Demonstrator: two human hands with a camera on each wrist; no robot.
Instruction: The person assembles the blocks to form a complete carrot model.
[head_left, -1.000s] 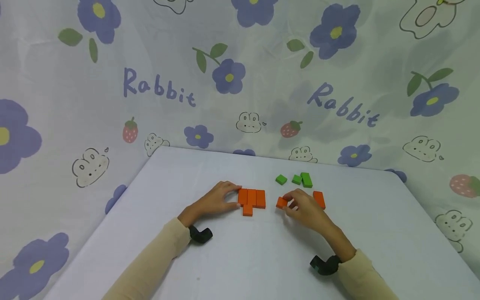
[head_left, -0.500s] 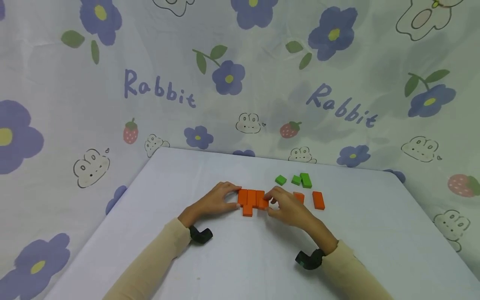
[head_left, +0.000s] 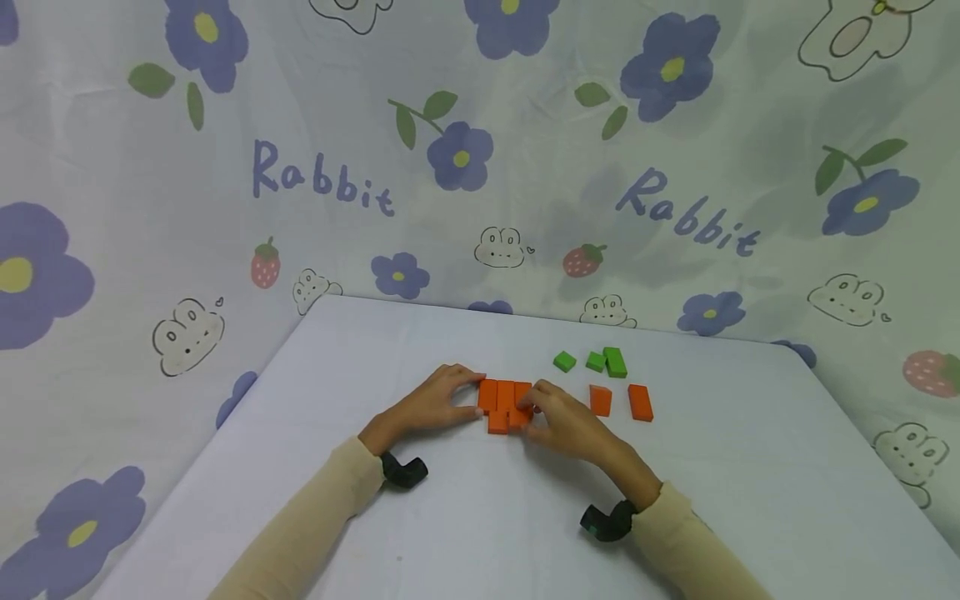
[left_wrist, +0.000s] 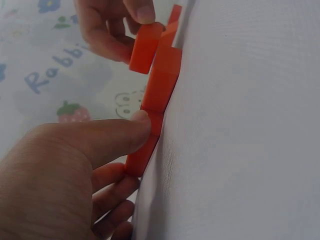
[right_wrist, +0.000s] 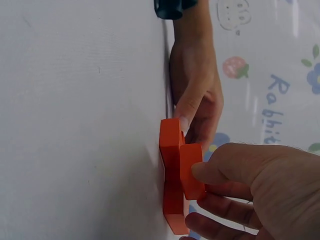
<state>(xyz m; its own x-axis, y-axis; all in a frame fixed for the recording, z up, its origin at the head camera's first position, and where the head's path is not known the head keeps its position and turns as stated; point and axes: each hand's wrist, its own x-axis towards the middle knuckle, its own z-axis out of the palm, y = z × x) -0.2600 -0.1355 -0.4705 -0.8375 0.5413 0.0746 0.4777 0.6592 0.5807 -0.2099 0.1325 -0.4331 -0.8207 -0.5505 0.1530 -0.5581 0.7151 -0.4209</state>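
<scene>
Three orange blocks (head_left: 506, 393) lie side by side in a row, with a small orange block (head_left: 497, 423) against their front edge. At the row's left end my left hand (head_left: 426, 403) pinches the outermost block, thumb (left_wrist: 139, 125) at the front and index finger behind. My right hand (head_left: 568, 423) pinches another small orange block (right_wrist: 191, 170) between thumb and fingers. That block is tilted and raised a little over the row's front right part, close beside the small front block. My right fingers hide part of the row's right end.
Right of the row lie an orange block with a slanted side (head_left: 600, 400) and a rectangular orange block (head_left: 641, 403). Behind them are two small green blocks (head_left: 565, 361) and a longer green block (head_left: 615, 362). A printed cloth (head_left: 442, 217) hangs behind the white table (head_left: 450, 517).
My right hand has carried the small orange block leftward to the row's front right part, uncovering the slant-sided orange block. My left hand has stayed at the row's left end.
</scene>
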